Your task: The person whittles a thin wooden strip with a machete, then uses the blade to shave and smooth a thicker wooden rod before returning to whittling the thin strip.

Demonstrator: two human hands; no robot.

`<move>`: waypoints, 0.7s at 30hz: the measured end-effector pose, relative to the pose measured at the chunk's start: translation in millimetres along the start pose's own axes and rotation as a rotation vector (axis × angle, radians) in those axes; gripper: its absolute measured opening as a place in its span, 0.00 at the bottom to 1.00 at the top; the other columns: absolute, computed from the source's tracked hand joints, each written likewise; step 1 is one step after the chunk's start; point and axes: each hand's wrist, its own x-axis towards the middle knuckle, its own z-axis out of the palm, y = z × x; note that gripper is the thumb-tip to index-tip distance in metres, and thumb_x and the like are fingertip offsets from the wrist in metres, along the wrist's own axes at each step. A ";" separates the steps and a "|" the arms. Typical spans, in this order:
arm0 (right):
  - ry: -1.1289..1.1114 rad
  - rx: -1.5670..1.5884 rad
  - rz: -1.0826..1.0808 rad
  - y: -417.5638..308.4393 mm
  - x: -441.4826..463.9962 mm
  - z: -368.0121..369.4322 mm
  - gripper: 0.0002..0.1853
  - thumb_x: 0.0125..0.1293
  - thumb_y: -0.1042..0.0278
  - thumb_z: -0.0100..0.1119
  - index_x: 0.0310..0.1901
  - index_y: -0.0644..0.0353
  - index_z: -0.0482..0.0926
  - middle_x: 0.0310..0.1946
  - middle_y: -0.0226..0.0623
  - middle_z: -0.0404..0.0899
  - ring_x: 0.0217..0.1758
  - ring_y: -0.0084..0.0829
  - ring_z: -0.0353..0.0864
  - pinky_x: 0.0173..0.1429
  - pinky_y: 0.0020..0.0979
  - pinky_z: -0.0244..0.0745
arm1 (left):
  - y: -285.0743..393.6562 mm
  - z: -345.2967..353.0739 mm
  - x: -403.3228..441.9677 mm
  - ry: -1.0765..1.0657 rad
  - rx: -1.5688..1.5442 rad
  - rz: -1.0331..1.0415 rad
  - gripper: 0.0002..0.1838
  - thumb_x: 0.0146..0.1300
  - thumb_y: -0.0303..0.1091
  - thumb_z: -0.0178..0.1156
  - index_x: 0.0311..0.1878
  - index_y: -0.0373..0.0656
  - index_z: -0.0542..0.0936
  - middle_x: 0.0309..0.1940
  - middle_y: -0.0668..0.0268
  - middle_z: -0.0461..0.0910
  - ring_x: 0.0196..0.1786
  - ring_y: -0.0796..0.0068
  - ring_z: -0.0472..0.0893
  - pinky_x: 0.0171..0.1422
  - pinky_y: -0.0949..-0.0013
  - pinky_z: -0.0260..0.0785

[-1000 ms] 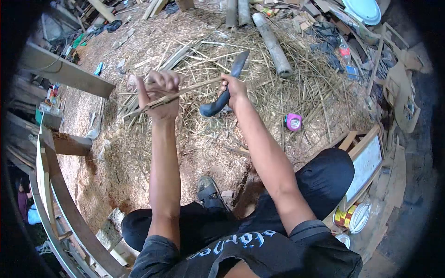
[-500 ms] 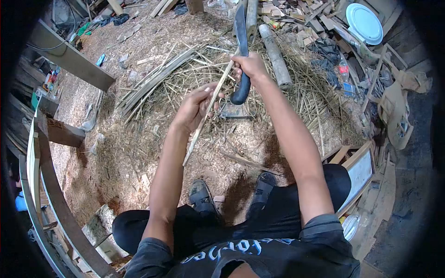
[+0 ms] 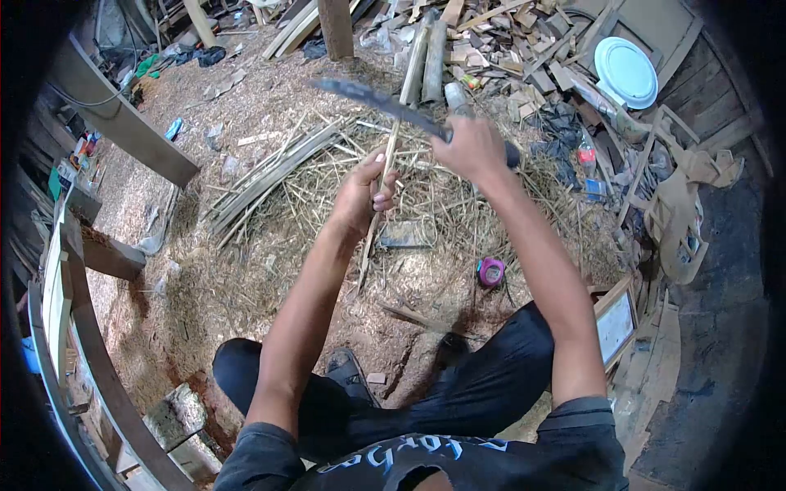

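1. Since the earlier frame, the knife [image 3: 381, 105] had swung from pointing away to pointing leftward across the strip [image 3: 391, 146], and the right grip [image 3: 475, 149] had left the strip, shifting outward to the right.
2. Shavings covered the floor [image 3: 221, 303], whose far edges were lost in the dark rim of the view.
3. Dark trousers [image 3: 499, 360] crossed the lower part; one sandal [image 3: 350, 372] showed plainly, while the other foot sank into shadow and was hard to make out.
4. At left leaned a thick post [image 3: 123, 114], its upper end cut off by the dark rim.
5. Beyond the left forearm lay a bundle of long pale pieces [image 3: 278, 180], and near the right elbow stood a framed panel [image 3: 616, 327], partly covered by the arm.
6. Mid-view, the strip slanted above the floor, passing behind the blade; its top merged with the poles [image 3: 434, 69] beyond, and whether the blade touched it could not be told.
7. Motion blurred the knife's blade; its handle was mostly covered, just the dark butt showing.
8. The left grip [image 3: 364, 192] was closed around the strip below the blade; the right was closed around the knife handle, its fingertips hidden.
9. Left of the right forearm sat a pink tape measure [image 3: 490, 272], its markings unreadable.
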 end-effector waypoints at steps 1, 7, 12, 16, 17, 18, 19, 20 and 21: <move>0.005 -0.056 -0.030 3.8 -3.7 4.9 0.14 0.59 0.55 0.59 0.30 0.60 0.80 0.20 0.43 0.80 0.26 0.44 0.83 0.35 0.43 0.78 | 2.8 6.3 3.5 0.057 0.006 -0.003 0.25 0.74 0.32 0.43 0.73 0.42 0.59 0.28 0.72 0.69 0.19 0.89 0.61 0.18 0.84 0.53; 0.007 0.029 -0.125 -1.9 -39.3 35.7 0.13 0.58 0.59 0.61 0.31 0.63 0.78 0.21 0.47 0.81 0.27 0.47 0.84 0.37 0.45 0.80 | 3.7 22.8 6.4 0.193 -0.073 -0.154 0.07 0.74 0.34 0.42 0.40 0.44 0.67 0.25 0.72 0.66 0.19 0.84 0.61 0.18 0.82 0.51; 0.037 0.159 -0.237 -2.2 -58.5 57.8 0.10 0.51 0.65 0.61 0.27 0.65 0.76 0.24 0.54 0.81 0.29 0.54 0.84 0.37 0.48 0.79 | -16.1 3.4 -11.7 0.219 -0.272 -0.320 0.13 0.74 0.35 0.38 0.51 0.40 0.71 0.23 0.74 0.62 0.17 0.85 0.57 0.14 0.82 0.47; -0.128 0.084 -0.218 -8.1 -69.5 55.9 0.10 0.48 0.65 0.62 0.27 0.63 0.77 0.24 0.53 0.81 0.28 0.54 0.83 0.37 0.49 0.79 | -21.9 3.6 -24.2 0.214 -0.129 -0.283 0.28 0.76 0.40 0.37 0.78 0.60 0.55 0.21 0.76 0.60 0.17 0.87 0.56 0.15 0.83 0.47; -0.131 0.083 -0.210 -5.3 -71.1 57.0 0.10 0.48 0.65 0.62 0.27 0.63 0.77 0.24 0.53 0.81 0.28 0.54 0.83 0.37 0.49 0.79 | -23.1 5.8 -28.2 0.188 -0.136 -0.282 0.28 0.76 0.38 0.37 0.78 0.58 0.54 0.22 0.76 0.59 0.18 0.86 0.56 0.17 0.83 0.48; -0.126 0.092 -0.220 -2.1 -73.3 57.5 0.09 0.47 0.67 0.62 0.28 0.62 0.76 0.24 0.51 0.81 0.28 0.53 0.83 0.36 0.48 0.78 | -24.2 9.3 -31.4 0.159 -0.145 -0.282 0.29 0.75 0.37 0.37 0.79 0.57 0.53 0.23 0.76 0.59 0.19 0.86 0.57 0.19 0.82 0.49; -0.120 0.100 -0.231 1.4 -75.2 57.1 0.09 0.46 0.68 0.63 0.29 0.61 0.76 0.24 0.49 0.80 0.29 0.52 0.82 0.36 0.48 0.77 | -25.6 12.6 -32.3 0.139 -0.087 -0.275 0.30 0.74 0.36 0.39 0.79 0.57 0.53 0.23 0.76 0.58 0.19 0.86 0.56 0.20 0.82 0.49; -0.119 0.093 -0.223 4.2 -75.7 54.1 0.09 0.46 0.68 0.63 0.29 0.61 0.76 0.24 0.49 0.80 0.29 0.52 0.82 0.36 0.48 0.77 | -26.9 16.0 -34.0 0.131 -0.090 -0.281 0.30 0.74 0.36 0.39 0.79 0.57 0.53 0.23 0.76 0.58 0.19 0.86 0.56 0.20 0.82 0.49; -0.135 0.069 -0.203 6.1 -75.6 49.0 0.08 0.45 0.69 0.63 0.28 0.61 0.76 0.23 0.49 0.80 0.28 0.51 0.82 0.36 0.47 0.77 | -28.0 19.4 -36.5 0.127 -0.045 -0.281 0.30 0.74 0.35 0.41 0.79 0.57 0.53 0.23 0.76 0.58 0.19 0.86 0.55 0.20 0.81 0.49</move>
